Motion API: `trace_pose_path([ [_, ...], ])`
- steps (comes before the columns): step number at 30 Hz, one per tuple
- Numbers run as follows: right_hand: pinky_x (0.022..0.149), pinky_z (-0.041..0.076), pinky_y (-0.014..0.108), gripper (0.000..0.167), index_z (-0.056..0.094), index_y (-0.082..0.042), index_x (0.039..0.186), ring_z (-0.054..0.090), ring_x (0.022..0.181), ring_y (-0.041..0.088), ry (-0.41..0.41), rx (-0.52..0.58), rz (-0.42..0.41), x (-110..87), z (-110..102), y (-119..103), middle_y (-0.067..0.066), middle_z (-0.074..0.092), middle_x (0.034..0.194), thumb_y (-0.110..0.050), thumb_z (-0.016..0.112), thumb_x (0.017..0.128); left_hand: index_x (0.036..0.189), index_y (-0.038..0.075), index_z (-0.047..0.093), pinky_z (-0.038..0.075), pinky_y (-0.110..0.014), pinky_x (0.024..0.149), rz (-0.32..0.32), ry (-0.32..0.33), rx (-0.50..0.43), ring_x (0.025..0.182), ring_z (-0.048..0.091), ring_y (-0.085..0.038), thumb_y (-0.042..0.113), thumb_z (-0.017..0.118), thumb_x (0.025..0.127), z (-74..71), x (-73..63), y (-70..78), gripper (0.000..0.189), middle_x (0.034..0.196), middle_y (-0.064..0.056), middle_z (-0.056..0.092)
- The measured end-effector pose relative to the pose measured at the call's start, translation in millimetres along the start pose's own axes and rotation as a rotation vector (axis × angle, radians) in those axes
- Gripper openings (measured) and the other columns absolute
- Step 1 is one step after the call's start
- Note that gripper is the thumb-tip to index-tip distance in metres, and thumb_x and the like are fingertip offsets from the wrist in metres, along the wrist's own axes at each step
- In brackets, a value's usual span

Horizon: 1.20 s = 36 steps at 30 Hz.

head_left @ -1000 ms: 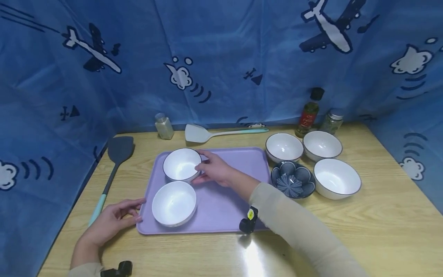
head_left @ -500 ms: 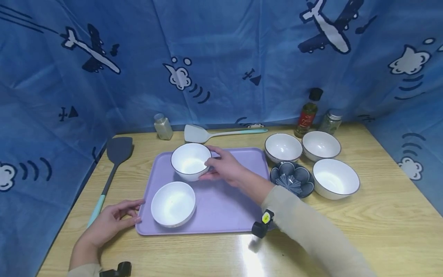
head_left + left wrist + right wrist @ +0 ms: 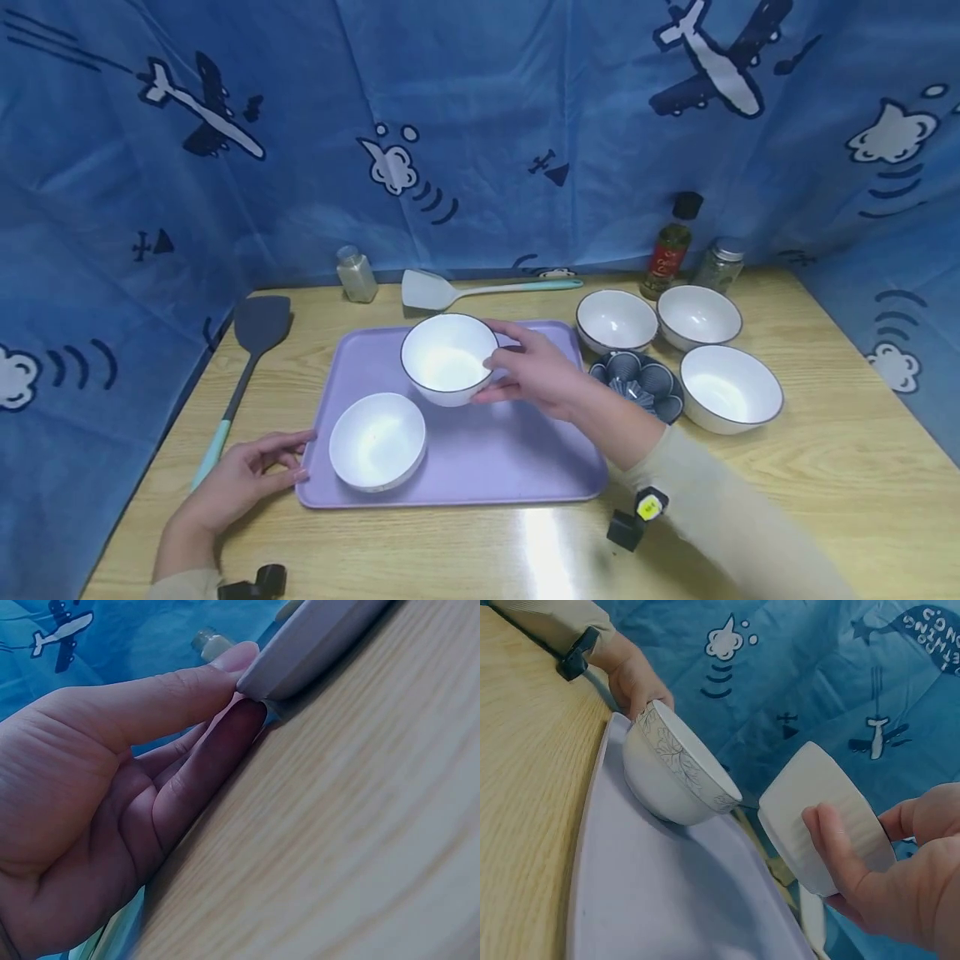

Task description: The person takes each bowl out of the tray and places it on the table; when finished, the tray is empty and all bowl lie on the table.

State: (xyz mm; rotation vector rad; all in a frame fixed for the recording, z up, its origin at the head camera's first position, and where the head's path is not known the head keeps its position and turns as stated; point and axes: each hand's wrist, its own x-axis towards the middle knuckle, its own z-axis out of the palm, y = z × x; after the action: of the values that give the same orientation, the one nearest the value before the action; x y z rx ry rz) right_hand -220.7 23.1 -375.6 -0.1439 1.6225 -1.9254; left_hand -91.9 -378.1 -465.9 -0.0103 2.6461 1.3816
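Pinching the left edge of the purple tray [image 3: 495, 458], the thumb and fingers of your left hand [image 3: 243, 475] sit at the lower left of the frame; that thin rim looks stiff and should give you a firm hold. Just inside it, the floral bowl [image 3: 377, 442] stands upright on the tray.

Beyond, at mid-frame, your right hand [image 3: 536, 371] grips the dark-rimmed bowl [image 3: 448, 354] by its right side, fingers curled against the outer wall and up to the rim; you cannot tell how far the thumb reaches inside. The bowl appears lifted above the tray. Expect it to be fairly light, rigid, smooth enough to slip, and chippable if it is ceramic; rim and wall together look like the surest hold.

Watch the floral bowl near its lower left. Right of centre, partly behind your forearm, lies the dark patterned bowl [image 3: 648, 383], with the wide white bowl [image 3: 731, 387] beside it; these crowd the right side. Farther up are two white bowls [image 3: 617, 321], then the pale spatula [image 3: 427, 290] behind the tray, the small shaker [image 3: 356, 275], the bottle [image 3: 666, 254] and the blue curtain [image 3: 480, 167].
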Motion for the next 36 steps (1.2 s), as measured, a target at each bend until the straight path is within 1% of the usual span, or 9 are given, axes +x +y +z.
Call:
trace_pose_path([
  [3,0.081,0.06,0.042,0.069,0.032,-0.017,0.156,0.072,0.081,0.033,-0.023,-0.022,-0.005,-14.8,-10,-2,0.03,0.044,0.141,0.0,0.052,0.092,0.137,0.011,0.06,0.043,-0.007,0.088,-0.003,0.001,0.004,0.096,0.062,-0.006,0.032,0.078,0.086,-1.0,-0.8,-0.4,0.058,0.104,-0.007,0.067],
  [8,0.079,0.06,0.041,0.068,0.033,-0.017,0.155,0.073,0.08,0.032,-0.03,-0.1,0.002,-37.7,-30,-3,0.03,0.041,0.143,-0.001,0.053,0.092,0.138,0.011,0.06,0.041,-0.005,0.09,0.004,-0.001,0.005,0.099,0.061,-0.003,0.031,0.078,0.087,-1.3,-0.1,1.8,0.058,0.105,-0.006,0.067],
  [11,0.077,0.061,0.042,0.068,0.034,-0.017,0.155,0.073,0.082,0.033,-0.032,-0.146,0.009,-48.8,-40,-2,0.029,0.04,0.143,-0.001,0.052,0.092,0.138,0.01,0.06,0.041,-0.005,0.09,0.004,0.003,0.006,0.098,0.06,-0.004,0.03,0.078,0.087,-1.8,-0.2,3.8,0.058,0.105,-0.006,0.067],
  [15,0.075,0.061,0.044,0.066,0.036,-0.017,0.154,0.074,0.082,0.034,-0.053,-0.187,0.033,-63.2,-51,-3,0.028,0.043,0.141,-0.002,0.052,0.091,0.137,0.01,0.06,0.042,-0.006,0.089,0.004,0.007,0.01,0.096,0.061,-0.005,0.032,0.078,0.086,-1.7,-0.2,3.5,0.058,0.106,-0.006,0.068],
  [20,0.073,0.061,0.043,0.064,0.035,-0.014,0.155,0.073,0.081,0.03,-0.142,-0.234,0.036,-78.4,-63,-6,0.025,0.045,0.138,-0.003,0.052,0.093,0.137,0.009,0.06,0.044,-0.009,0.087,0.012,0.002,-0.022,0.094,0.062,-0.006,0.028,0.078,0.087,-1.9,-0.2,2.3,0.057,0.111,-0.008,0.067],
  [25,0.072,0.061,0.043,0.062,0.036,-0.015,0.155,0.067,0.077,0.024,-0.228,-0.312,0.035,-88.1,-79,-11,0.02,0.039,0.143,-0.005,0.052,0.096,0.138,0.009,0.06,0.044,-0.01,0.086,0.012,-0.005,-0.052,0.094,0.062,-0.006,0.025,0.078,0.087,-2.2,-0.2,2.1,0.056,0.113,-0.01,0.066],
  [31,0.075,0.06,0.05,0.063,0.033,-0.017,0.156,0.068,0.086,0.027,-0.332,-0.37,0.022,-99.9,-103,-12,0.02,0.033,0.148,-0.003,0.053,0.098,0.137,0.009,0.06,0.044,-0.01,0.086,0.017,-0.008,-0.035,0.094,0.062,-0.006,0.027,0.078,0.087,-1.4,-0.1,2.5,0.056,0.112,-0.008,0.067],
  [36,0.074,0.059,0.052,0.066,0.03,-0.018,0.157,0.068,0.09,0.03,-0.415,-0.412,0.005,-107.4,-126,-13,0.02,0.025,0.154,0.0,0.053,0.098,0.137,0.009,0.06,0.044,-0.01,0.085,0.014,-0.001,-0.026,0.094,0.062,-0.005,0.027,0.078,0.087,-1.1,-1.5,3.9,0.056,0.109,-0.008,0.066],
])
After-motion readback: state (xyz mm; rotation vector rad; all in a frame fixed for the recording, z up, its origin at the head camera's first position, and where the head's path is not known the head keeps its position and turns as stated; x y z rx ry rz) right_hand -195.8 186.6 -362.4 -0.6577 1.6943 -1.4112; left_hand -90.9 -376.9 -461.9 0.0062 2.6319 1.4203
